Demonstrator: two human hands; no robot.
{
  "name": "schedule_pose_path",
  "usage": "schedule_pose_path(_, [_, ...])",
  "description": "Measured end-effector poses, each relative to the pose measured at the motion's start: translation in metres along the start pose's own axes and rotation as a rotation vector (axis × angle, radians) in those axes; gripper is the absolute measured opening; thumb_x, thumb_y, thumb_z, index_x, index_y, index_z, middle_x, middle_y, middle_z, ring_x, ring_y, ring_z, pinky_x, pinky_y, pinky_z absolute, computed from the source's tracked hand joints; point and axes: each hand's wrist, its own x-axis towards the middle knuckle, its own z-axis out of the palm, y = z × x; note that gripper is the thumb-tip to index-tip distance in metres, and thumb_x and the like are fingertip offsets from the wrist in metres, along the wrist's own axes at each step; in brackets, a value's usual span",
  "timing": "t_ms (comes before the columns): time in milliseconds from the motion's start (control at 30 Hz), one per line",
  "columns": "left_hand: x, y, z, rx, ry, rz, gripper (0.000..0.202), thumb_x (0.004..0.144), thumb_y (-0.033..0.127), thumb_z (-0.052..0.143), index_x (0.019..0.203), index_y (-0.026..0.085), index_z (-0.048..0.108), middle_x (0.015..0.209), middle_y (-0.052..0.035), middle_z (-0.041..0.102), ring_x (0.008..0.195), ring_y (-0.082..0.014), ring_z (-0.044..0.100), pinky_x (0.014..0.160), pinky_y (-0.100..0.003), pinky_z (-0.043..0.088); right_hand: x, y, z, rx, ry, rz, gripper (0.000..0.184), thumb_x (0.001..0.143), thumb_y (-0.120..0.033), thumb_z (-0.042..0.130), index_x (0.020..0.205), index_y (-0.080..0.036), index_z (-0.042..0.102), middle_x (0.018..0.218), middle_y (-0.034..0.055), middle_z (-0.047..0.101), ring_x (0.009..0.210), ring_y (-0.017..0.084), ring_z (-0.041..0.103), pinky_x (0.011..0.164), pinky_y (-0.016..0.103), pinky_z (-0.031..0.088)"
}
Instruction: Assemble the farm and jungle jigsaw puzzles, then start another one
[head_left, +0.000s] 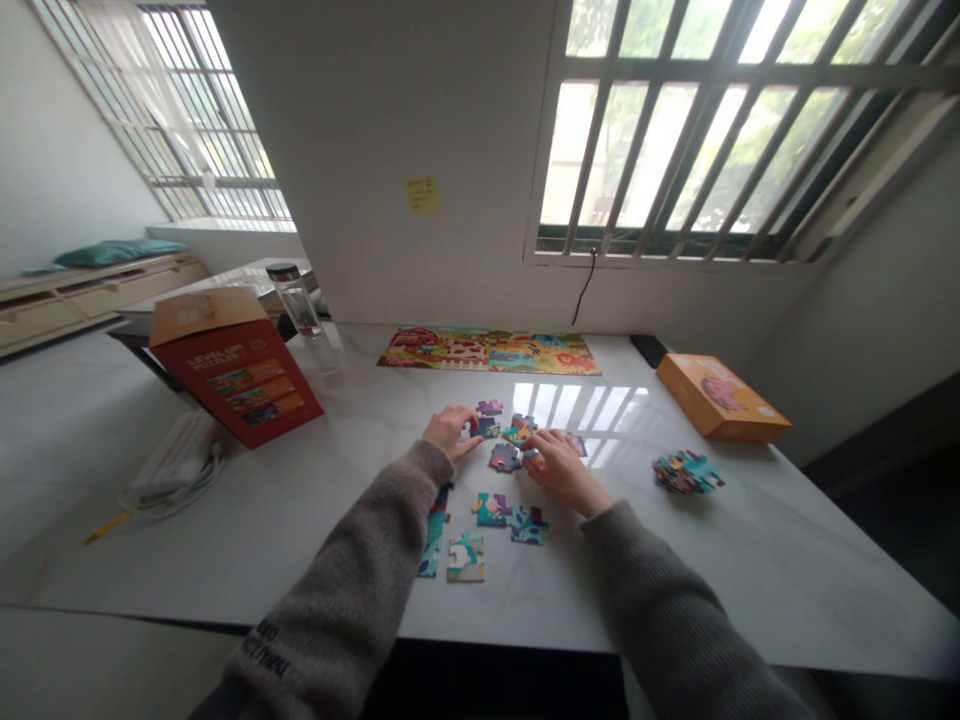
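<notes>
My left hand (451, 433) pinches the left edge of a dark blue puzzle piece (488, 427) on the table. Just behind that piece lies a pink-purple piece (490, 407). My right hand (561, 468) is closed, its fingertips at a small puzzle piece, mostly hidden beneath them. Between the hands are a yellow-green piece (519, 430) and a purple-blue piece (505, 458). Another purple piece (577, 444) shows behind my right hand. Nearer me lie a teal-pink piece (492, 510), a leafy blue piece (529, 525) and a white-teal piece (466, 557). My left sleeve partly covers teal-red pieces (433, 540).
A finished colourful puzzle strip (491, 350) lies along the wall. Piled puzzle pieces (688, 472) sit at the right, before an orange box (720, 398) and a black phone-like object (648, 350). At the left stand a red puzzle box (240, 370), a glass bottle (296, 300) and a white corded power strip (176, 465).
</notes>
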Motion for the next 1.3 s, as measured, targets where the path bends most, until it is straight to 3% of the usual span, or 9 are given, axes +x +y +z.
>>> schedule_pose_path(100, [-0.001,0.000,-0.003,0.109,-0.021,-0.070,0.013,0.083,0.028,0.072,0.091,0.021,0.063,0.113,-0.0058,0.070,0.107,-0.0267,0.058,0.094,-0.041,0.043,0.002,-0.007,0.009,-0.018,-0.012,-0.046,0.016,0.089,-0.027,0.066,0.105,-0.024,0.062,0.114,0.0079,0.065,0.110,0.029,0.052,0.093,0.042,0.041])
schedule_pose_path(400, [0.000,0.004,0.008,0.121,-0.101,-0.039,0.013,0.083,0.027,0.072,0.093,0.024,0.065,0.121,-0.0012,0.071,0.115,-0.0256,0.055,0.097,-0.042,0.038,0.011,-0.012,0.017,-0.102,-0.096,-0.014,0.027,0.085,-0.029,0.071,0.109,-0.022,0.061,0.116,0.0106,0.062,0.112,0.031,0.052,0.093,0.043,0.041])
schedule_pose_path(567, [-0.003,-0.003,-0.005,0.119,-0.052,-0.051,0.025,0.081,0.026,0.073,0.106,0.025,0.068,0.131,-0.0045,0.066,0.122,-0.0277,0.052,0.099,-0.043,0.040,0.009,-0.012,0.009,-0.064,-0.042,-0.021,0.027,0.084,-0.027,0.071,0.108,-0.022,0.060,0.117,0.0104,0.064,0.111,0.030,0.052,0.095,0.043,0.040])
schedule_pose_path(700, [-0.014,-0.024,-0.024,0.049,0.021,-0.079,0.019,0.084,0.022,0.066,0.103,0.021,0.070,0.111,-0.0058,0.072,0.106,-0.0243,0.061,0.096,-0.039,0.045,0.007,-0.013,0.003,-0.036,0.001,-0.027,0.027,0.083,-0.028,0.073,0.106,-0.023,0.060,0.118,0.0111,0.064,0.109,0.031,0.054,0.094,0.043,0.040])
schedule_pose_path(800, [-0.031,-0.045,-0.035,-0.049,-0.015,-0.120,0.016,0.083,0.020,0.063,0.097,0.020,0.070,0.092,-0.0028,0.074,0.083,-0.0181,0.064,0.087,-0.032,0.050,0.006,-0.014,0.003,-0.009,0.021,-0.055,0.026,0.084,-0.029,0.073,0.105,-0.023,0.060,0.116,0.0110,0.064,0.110,0.030,0.056,0.094,0.042,0.041])
schedule_pose_path(900, [-0.053,-0.063,-0.040,-0.097,-0.054,-0.177,0.015,0.081,0.023,0.061,0.092,0.021,0.070,0.085,-0.0011,0.073,0.071,-0.0151,0.062,0.077,-0.028,0.052,0.007,-0.015,0.006,0.030,0.023,-0.098,0.023,0.086,-0.027,0.072,0.105,-0.023,0.059,0.114,0.0102,0.064,0.111,0.029,0.056,0.094,0.041,0.042])
schedule_pose_path(1067, [-0.079,-0.070,-0.041,-0.074,-0.043,-0.147,0.013,0.081,0.027,0.061,0.085,0.020,0.071,0.083,-0.0032,0.071,0.074,-0.0172,0.061,0.075,-0.030,0.051,0.017,-0.027,0.010,0.077,0.014,-0.167,0.024,0.085,-0.024,0.073,0.106,-0.022,0.060,0.107,0.0086,0.064,0.107,0.027,0.056,0.096,0.040,0.043])
schedule_pose_path(1300, [-0.080,-0.061,-0.034,0.031,-0.031,-0.098,0.010,0.084,0.027,0.063,0.080,0.019,0.070,0.082,-0.0040,0.069,0.083,-0.0210,0.060,0.084,-0.036,0.046,0.049,-0.060,0.027,0.047,-0.087,-0.299,0.023,0.086,-0.029,0.077,0.105,-0.022,0.066,0.108,0.0083,0.063,0.104,0.025,0.056,0.091,0.038,0.043])
